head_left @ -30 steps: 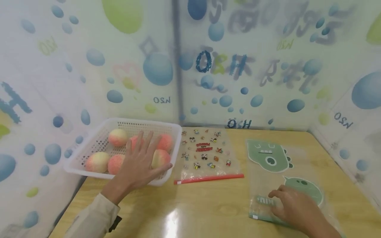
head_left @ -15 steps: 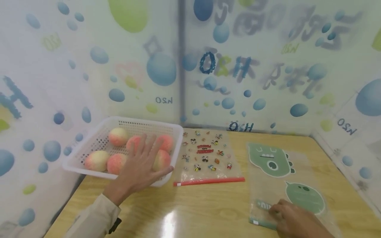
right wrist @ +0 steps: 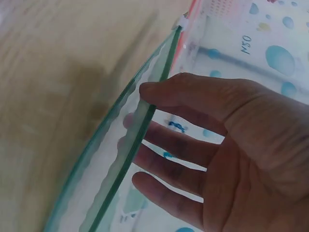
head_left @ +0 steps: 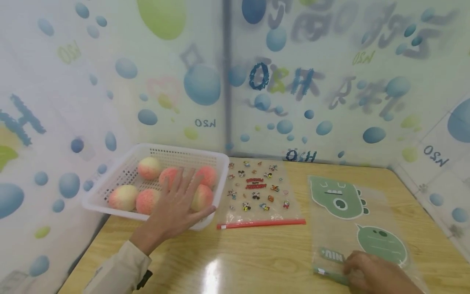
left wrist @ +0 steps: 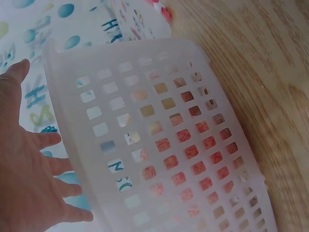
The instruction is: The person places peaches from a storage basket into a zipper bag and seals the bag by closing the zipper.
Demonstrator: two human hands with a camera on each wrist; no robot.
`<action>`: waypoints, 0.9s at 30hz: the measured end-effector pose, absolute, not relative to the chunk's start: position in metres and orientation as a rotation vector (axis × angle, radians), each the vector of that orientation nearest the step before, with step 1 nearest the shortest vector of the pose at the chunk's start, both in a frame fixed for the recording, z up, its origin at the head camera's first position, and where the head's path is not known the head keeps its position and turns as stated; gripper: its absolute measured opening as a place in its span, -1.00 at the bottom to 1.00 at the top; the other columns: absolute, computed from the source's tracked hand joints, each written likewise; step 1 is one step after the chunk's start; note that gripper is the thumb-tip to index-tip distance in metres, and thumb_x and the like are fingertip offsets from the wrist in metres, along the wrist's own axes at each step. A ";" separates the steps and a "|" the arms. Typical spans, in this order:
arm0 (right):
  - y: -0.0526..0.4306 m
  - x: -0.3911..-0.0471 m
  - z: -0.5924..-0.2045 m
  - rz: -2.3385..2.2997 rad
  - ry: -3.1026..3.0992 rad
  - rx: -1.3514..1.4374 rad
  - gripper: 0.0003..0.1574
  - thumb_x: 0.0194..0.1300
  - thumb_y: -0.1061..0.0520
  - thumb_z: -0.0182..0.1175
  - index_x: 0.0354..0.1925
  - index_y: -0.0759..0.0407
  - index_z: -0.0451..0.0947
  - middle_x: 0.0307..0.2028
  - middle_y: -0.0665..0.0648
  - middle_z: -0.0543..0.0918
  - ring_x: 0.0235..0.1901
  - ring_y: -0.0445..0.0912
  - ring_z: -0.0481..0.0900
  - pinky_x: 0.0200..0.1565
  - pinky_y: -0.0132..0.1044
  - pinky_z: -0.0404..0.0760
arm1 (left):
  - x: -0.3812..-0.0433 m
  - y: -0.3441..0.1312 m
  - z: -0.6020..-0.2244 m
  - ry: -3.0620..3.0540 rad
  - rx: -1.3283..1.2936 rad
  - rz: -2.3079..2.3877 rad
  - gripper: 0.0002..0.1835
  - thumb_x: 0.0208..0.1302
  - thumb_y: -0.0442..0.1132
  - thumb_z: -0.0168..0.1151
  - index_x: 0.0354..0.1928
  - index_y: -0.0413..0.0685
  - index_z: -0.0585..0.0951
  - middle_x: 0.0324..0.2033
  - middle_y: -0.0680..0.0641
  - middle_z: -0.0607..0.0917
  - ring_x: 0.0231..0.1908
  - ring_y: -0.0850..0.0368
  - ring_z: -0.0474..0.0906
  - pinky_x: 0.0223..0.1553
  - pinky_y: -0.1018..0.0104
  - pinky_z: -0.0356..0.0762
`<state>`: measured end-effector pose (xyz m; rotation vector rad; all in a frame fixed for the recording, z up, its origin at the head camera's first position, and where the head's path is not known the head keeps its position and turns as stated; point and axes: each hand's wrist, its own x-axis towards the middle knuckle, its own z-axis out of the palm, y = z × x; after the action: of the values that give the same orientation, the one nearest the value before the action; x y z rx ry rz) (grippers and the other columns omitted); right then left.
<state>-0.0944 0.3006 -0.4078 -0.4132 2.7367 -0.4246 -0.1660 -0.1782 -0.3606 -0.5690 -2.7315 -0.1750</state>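
Note:
My left hand (head_left: 174, 208) hovers over the near right part of a white plastic basket (head_left: 220, 171), its fingers spread and holding nothing. Inside the basket lie several pink-and-cream peaches (head_left: 123, 197); my hand partly hides some. The left wrist view shows that hand (left wrist: 29, 159) beside the basket's rim (left wrist: 63, 121). My right hand (head_left: 378, 272) is at the near edge of a clear zip bag (head_left: 343, 228) with green dinosaur prints. In the right wrist view, thumb and fingers of this hand (right wrist: 222, 145) pinch one green zip strip (right wrist: 145, 118), and the two strips stand apart.
A second clear zip bag (head_left: 258, 192) with small cartoon prints and a red zip strip (head_left: 262, 223) lies flat between basket and green bag. Walls with blue bubble prints (head_left: 202, 83) enclose the wooden table (head_left: 257, 257) at the back and sides.
My right hand has lowered toward the near edge of the green-printed bag, and its fingers have closed on the zip strip. The left hand stays over the basket; the view has shifted slightly.

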 end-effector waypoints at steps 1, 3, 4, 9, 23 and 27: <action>0.303 -0.094 -0.406 -0.422 2.750 -0.413 -0.82 0.00 -0.12 0.29 -0.38 -0.27 0.49 -0.34 -0.26 0.50 -0.41 -0.36 0.44 -0.40 -0.35 0.50 | -0.166 -0.178 -0.360 -2.729 -0.568 -0.175 -0.03 0.10 0.45 -0.22 0.40 0.00 -0.09 0.36 -0.16 -0.08 0.32 -0.07 -0.39 0.18 -0.19 -0.42; 0.305 -0.093 -0.402 -0.399 2.782 -0.377 -0.82 0.02 -0.15 0.27 -0.38 -0.28 0.46 -0.37 -0.27 0.51 -0.42 -0.37 0.44 -0.41 -0.36 0.48 | -0.165 -0.179 -0.359 -2.728 -0.567 -0.181 -0.04 0.10 0.45 -0.22 0.40 -0.01 -0.05 0.36 -0.16 -0.07 0.32 -0.07 -0.39 0.18 -0.20 -0.40; 0.304 -0.095 -0.401 -0.380 2.786 -0.330 -0.83 0.00 -0.15 0.28 -0.41 -0.28 0.47 -0.39 -0.26 0.51 -0.42 -0.35 0.44 -0.41 -0.34 0.48 | -0.165 -0.179 -0.359 -2.728 -0.566 -0.185 -0.04 0.10 0.44 -0.22 0.39 -0.02 -0.03 0.36 -0.16 -0.07 0.32 -0.07 -0.39 0.18 -0.20 -0.39; 0.297 -0.100 -0.394 -0.337 2.815 -0.232 -0.85 -0.03 -0.01 0.33 -0.45 -0.20 0.52 -0.41 -0.17 0.55 -0.42 -0.23 0.49 -0.37 -0.19 0.52 | -0.164 -0.180 -0.358 -2.722 -0.571 -0.187 -0.06 0.10 0.44 -0.20 0.38 -0.04 0.04 0.36 -0.15 -0.06 0.32 -0.07 -0.38 0.18 -0.21 -0.36; 0.274 -0.095 -0.369 -0.307 3.262 -0.450 -0.83 -0.03 0.02 0.34 -0.36 -0.14 0.63 -0.37 -0.13 0.62 -0.53 -0.28 0.46 -0.50 -0.28 0.50 | -0.160 -0.179 -0.358 -2.577 -0.628 -0.197 -0.31 0.16 0.25 -0.04 0.20 -0.07 0.32 0.32 -0.15 0.11 0.32 -0.13 -0.19 0.16 -0.24 -0.16; 0.268 -0.095 -0.365 -0.249 3.322 -0.498 -0.78 -0.04 0.00 0.35 -0.32 -0.15 0.64 -0.33 -0.10 0.61 -0.49 -0.23 0.52 -0.50 -0.23 0.50 | -0.160 -0.176 -0.357 -2.550 -0.635 -0.209 -0.28 0.15 0.24 -0.04 0.23 -0.08 0.28 0.30 -0.13 0.14 0.31 -0.12 -0.15 0.16 -0.22 -0.09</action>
<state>-0.0954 0.2684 -0.3654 -0.4977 3.3217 -0.2485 -0.1597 -0.1760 -0.3566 -0.6354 -2.5497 -0.2090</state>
